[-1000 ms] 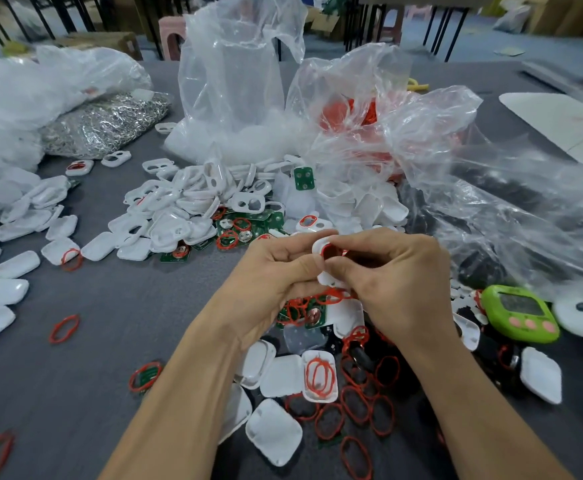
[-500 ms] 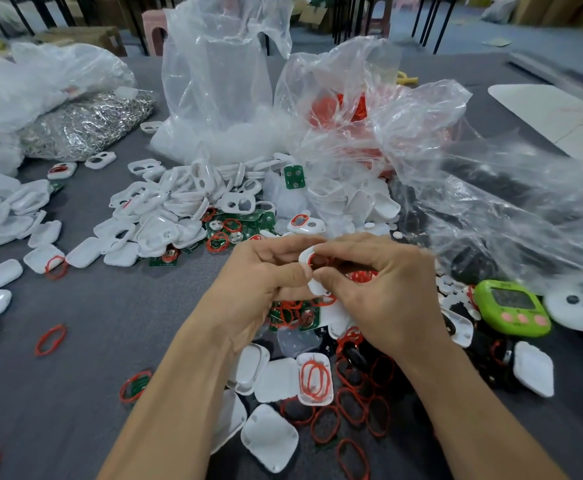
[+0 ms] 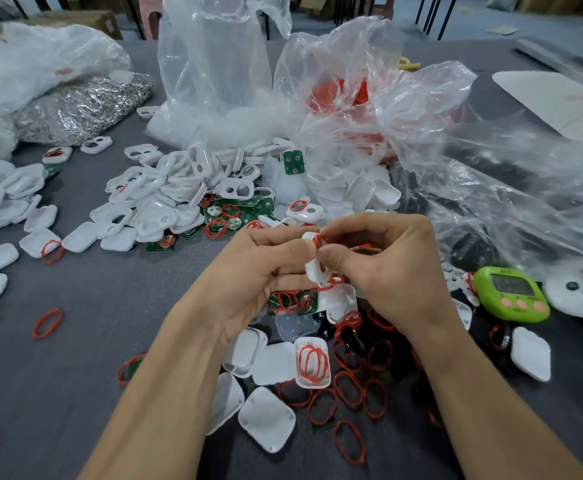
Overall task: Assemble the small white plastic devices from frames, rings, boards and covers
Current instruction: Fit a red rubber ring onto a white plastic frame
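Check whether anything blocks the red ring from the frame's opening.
Nothing visible does. The left hand grips the white frame; the right hand pinches the red ring at its upper opening. The seat itself is partly hidden.

- The frame [image 3: 314, 268] sits above the desk [image 3: 110, 306], between the left hand [image 3: 248, 271] and the right hand [image 3: 394, 271].
- A frame pile [image 3: 179, 188] lies behind the hands, to the left, with boards [image 3: 248, 209] at its near edge.
- Bags [image 3: 213, 64] stand behind the pile.
- Covers [image 3: 265, 417] and rings [image 3: 348, 441] lie before the hands.
- A timer [image 3: 511, 294] lies right of the right hand.
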